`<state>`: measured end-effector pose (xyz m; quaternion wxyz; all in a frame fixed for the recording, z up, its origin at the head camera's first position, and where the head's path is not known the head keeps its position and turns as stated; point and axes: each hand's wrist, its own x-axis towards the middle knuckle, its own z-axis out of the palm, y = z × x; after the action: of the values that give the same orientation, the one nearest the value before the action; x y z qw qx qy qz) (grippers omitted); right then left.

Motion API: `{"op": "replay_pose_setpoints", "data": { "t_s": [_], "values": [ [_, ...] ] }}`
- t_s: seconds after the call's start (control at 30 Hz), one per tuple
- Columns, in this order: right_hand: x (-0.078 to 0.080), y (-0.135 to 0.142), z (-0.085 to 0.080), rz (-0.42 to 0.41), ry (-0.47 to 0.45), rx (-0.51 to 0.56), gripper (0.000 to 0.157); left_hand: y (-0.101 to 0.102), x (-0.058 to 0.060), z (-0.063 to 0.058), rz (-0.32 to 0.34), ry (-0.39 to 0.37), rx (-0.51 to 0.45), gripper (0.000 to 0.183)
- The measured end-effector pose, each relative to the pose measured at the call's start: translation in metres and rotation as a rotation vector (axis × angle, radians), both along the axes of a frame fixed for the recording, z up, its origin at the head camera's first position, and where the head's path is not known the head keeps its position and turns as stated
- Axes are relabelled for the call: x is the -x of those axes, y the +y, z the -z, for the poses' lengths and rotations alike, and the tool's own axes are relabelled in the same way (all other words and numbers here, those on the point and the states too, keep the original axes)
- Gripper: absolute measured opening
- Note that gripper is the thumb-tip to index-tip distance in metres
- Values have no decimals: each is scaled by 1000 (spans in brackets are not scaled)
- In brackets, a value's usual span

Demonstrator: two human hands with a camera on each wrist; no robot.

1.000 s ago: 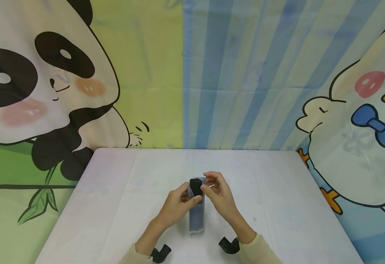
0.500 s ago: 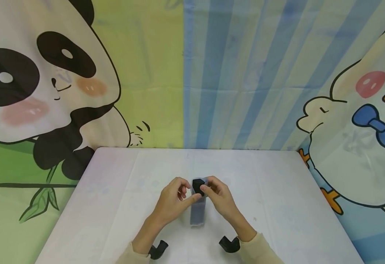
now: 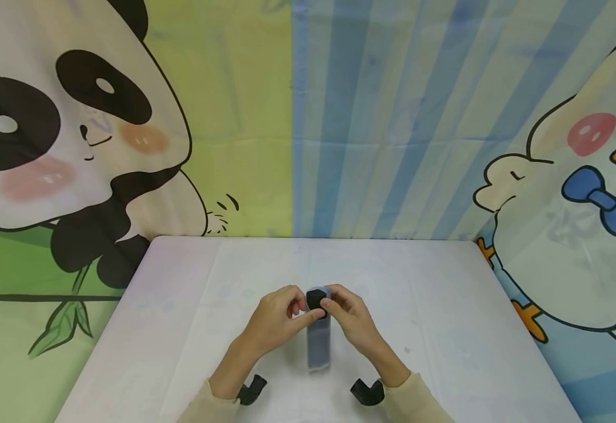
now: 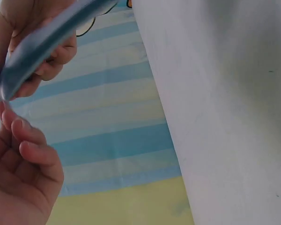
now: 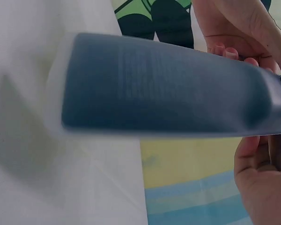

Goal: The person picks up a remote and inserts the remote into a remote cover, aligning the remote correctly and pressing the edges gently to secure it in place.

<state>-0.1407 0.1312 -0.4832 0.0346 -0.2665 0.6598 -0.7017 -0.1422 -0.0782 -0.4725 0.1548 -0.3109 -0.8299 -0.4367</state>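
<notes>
Pack (image 3: 319, 346): slim, blue-grey, far end (image 3: 315, 298) black; print (image 5: 154, 72) blurred, unreadable. Left hand (image 3: 276, 317) and right hand (image 3: 354, 316), fingers curled, pinch it.

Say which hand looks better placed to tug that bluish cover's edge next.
Probably the right hand: its fingers reach the edge of the bluish cover, thumb on the black end; the left hand has its thumb lower.

Packet (image 3: 319, 345) over mid bench (image 3: 418, 305), running near to far, between left hand (image 3: 276, 317) and right hand (image 3: 356, 320); end piece (image 3: 315, 298) at its far end. Nearer: wrist mount (image 3: 253, 390) left, another (image 3: 366, 392) right. Backdrop (image 3: 387, 117) behind bench: panda (image 3: 88, 144) left, bird (image 3: 551, 258) right.
</notes>
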Motion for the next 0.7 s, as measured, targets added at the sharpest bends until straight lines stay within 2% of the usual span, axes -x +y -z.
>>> {"op": "replay_pose_setpoints", "data": {
  "t_s": [0.17,0.27,0.4,0.57,0.7],
  "values": [
    [0,2,-2,-124,23,25,21,-1,0,-2,170,-184,-80,33],
    [0,3,-1,-182,20,47,23,-3,-1,-3,266,-256,-149,31],
    [0,3,1,-227,27,66,23,-7,-2,-5,350,-298,-194,25],
    [1,4,3,-276,32,95,19,-13,0,-7,422,-327,-196,21],
    [1,4,4,-346,10,155,18,-18,1,-6,521,-335,-219,20]
  ]
}}
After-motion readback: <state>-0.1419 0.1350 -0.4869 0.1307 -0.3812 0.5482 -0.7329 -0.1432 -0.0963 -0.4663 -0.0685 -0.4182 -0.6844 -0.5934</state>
